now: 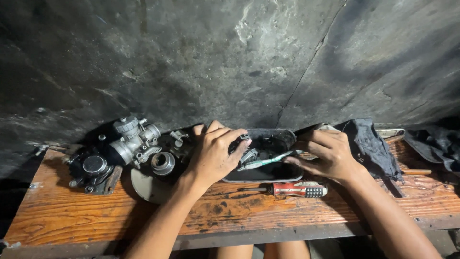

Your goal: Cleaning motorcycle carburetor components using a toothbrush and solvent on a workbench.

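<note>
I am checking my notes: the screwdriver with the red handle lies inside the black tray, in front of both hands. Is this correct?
Not quite. The head view shows the screwdriver lying on the wooden bench, outside the tray, along its near edge. It is indeed in front of the left hand and right hand.

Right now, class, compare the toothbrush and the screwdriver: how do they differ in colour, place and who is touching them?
The toothbrush is white and green; the screwdriver has a red handle. The toothbrush lies across the dark tray, held by the right hand; the screwdriver lies untouched on the wooden bench. Both lie roughly crosswise.
</note>
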